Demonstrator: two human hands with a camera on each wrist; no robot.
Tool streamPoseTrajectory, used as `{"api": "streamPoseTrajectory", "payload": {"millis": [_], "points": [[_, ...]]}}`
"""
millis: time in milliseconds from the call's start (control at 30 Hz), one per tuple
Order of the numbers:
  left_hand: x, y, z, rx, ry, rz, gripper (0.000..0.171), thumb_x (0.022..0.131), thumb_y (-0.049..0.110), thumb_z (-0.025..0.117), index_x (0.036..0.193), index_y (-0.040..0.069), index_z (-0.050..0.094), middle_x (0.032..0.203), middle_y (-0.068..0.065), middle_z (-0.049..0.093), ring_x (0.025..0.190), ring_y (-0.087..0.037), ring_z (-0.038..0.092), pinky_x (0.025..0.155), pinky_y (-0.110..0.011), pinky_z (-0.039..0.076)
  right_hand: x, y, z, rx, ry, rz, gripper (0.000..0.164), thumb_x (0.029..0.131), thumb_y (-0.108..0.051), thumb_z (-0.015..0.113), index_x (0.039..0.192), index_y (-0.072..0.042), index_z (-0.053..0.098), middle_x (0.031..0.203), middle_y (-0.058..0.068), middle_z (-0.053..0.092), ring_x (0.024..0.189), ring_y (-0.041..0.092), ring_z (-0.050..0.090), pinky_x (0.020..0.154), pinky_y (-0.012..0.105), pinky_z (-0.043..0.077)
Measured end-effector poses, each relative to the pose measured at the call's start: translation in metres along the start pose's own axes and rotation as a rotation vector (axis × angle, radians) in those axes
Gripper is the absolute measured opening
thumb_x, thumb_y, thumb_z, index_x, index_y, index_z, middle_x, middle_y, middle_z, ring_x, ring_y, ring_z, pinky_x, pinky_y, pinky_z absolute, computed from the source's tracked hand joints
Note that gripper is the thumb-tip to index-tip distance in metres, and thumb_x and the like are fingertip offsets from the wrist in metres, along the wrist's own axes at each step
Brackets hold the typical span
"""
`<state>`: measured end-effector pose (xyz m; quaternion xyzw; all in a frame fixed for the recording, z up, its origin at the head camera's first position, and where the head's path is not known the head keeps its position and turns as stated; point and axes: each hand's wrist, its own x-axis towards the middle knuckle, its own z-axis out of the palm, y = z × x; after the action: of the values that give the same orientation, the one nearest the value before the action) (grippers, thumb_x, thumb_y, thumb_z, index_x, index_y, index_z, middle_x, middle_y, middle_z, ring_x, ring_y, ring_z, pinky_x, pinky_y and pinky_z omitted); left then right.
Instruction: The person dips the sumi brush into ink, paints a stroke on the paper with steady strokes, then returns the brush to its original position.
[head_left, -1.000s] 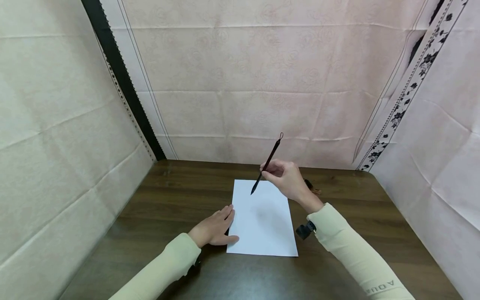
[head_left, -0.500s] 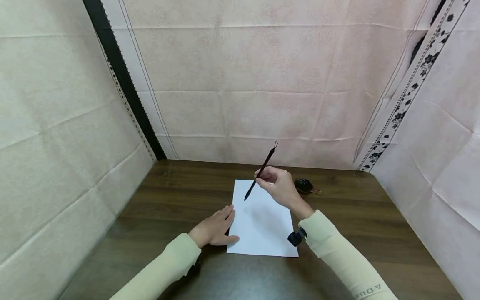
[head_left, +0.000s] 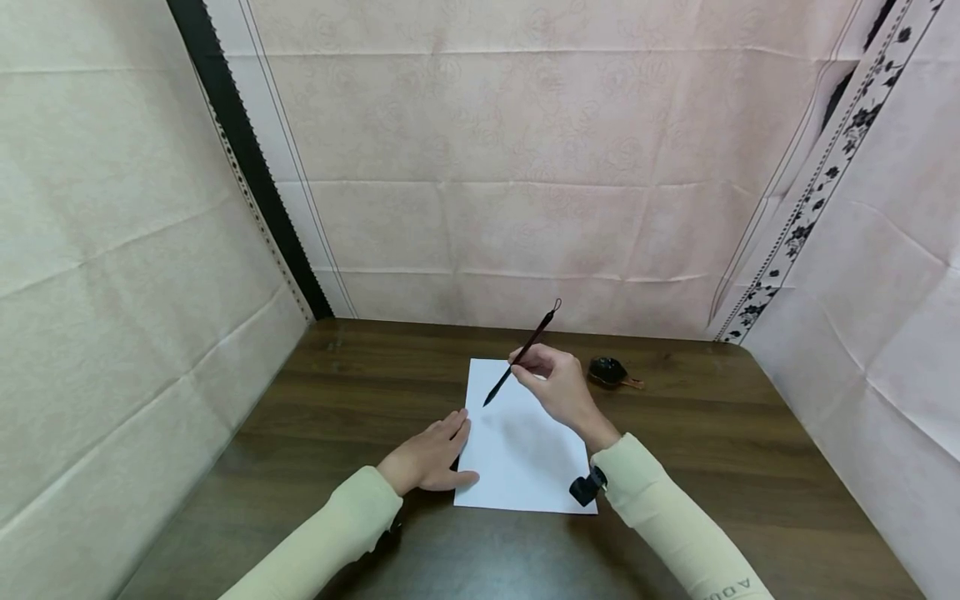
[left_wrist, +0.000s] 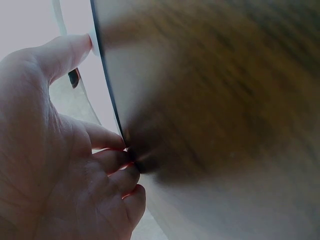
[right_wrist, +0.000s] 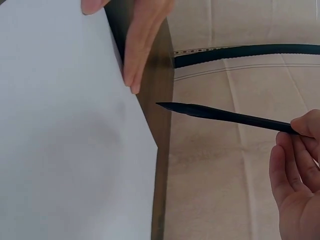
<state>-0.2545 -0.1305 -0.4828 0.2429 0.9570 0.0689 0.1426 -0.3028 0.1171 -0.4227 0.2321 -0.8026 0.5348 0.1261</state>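
Observation:
A dark calligraphy brush (head_left: 534, 335) with a loop at its top end is pinched in my right hand (head_left: 558, 385), tilted, its pointed black tip down and to the left over the paper. In the right wrist view the brush tip (right_wrist: 175, 107) shows apart from the sheet. The white sheet of paper (head_left: 525, 467) lies flat on the table, with no marks that I can see. My left hand (head_left: 429, 454) rests at the paper's left edge, fingers extended, thumb on the sheet. In the left wrist view the left fingertips (left_wrist: 131, 170) touch the table along that edge.
Behind the right hand, a small black dish (head_left: 606, 370) with a brown piece sticking out sits on the wooden table (head_left: 337, 400). Pale cloth walls (head_left: 480, 167) enclose the table at the back and both sides. A dark camera (head_left: 587, 486) is strapped to the right wrist.
My right hand has moved left and toward me with the brush, away from the black dish, which now shows fully. The brush leans more. The left hand and paper have stayed put.

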Motion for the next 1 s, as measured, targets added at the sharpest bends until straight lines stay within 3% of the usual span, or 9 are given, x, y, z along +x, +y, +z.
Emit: {"api": "streamPoseTrajectory", "payload": {"millis": [200, 667, 1000], "points": [[0.000, -0.001, 0.001, 0.000, -0.001, 0.000, 0.094, 0.099, 0.062, 0.061, 0.165, 0.003, 0.031, 0.177, -0.013, 0.022, 0.165, -0.029, 0.022, 0.133, -0.044, 0.028, -0.008, 0.008, 0.003, 0.030, 0.001, 0.005, 0.015, 0.098, -0.012, 0.077, 0.111, -0.006, 0.077, 0.108, 0.008, 0.080, 0.101, 0.023, 0.077, 0.097, 0.042, 0.062], [0.000, 0.000, -0.001, 0.004, 0.000, 0.011, 0.094, 0.100, 0.062, 0.061, 0.166, 0.002, 0.030, 0.177, -0.014, 0.021, 0.165, -0.029, 0.022, 0.133, -0.044, 0.028, -0.019, 0.018, 0.013, 0.038, 0.014, 0.056, 0.017, 0.097, -0.005, 0.075, 0.113, -0.003, 0.076, 0.112, 0.018, 0.079, 0.105, 0.031, 0.076, 0.099, 0.045, 0.061], [0.003, -0.002, 0.002, 0.020, 0.000, 0.002, 0.095, 0.099, 0.063, 0.060, 0.166, 0.003, 0.029, 0.178, -0.013, 0.021, 0.165, -0.028, 0.021, 0.133, -0.042, 0.028, -0.022, 0.023, 0.011, 0.000, -0.020, 0.026, 0.012, 0.097, -0.010, 0.077, 0.109, -0.011, 0.078, 0.108, 0.008, 0.080, 0.101, 0.024, 0.077, 0.096, 0.042, 0.063]]}}
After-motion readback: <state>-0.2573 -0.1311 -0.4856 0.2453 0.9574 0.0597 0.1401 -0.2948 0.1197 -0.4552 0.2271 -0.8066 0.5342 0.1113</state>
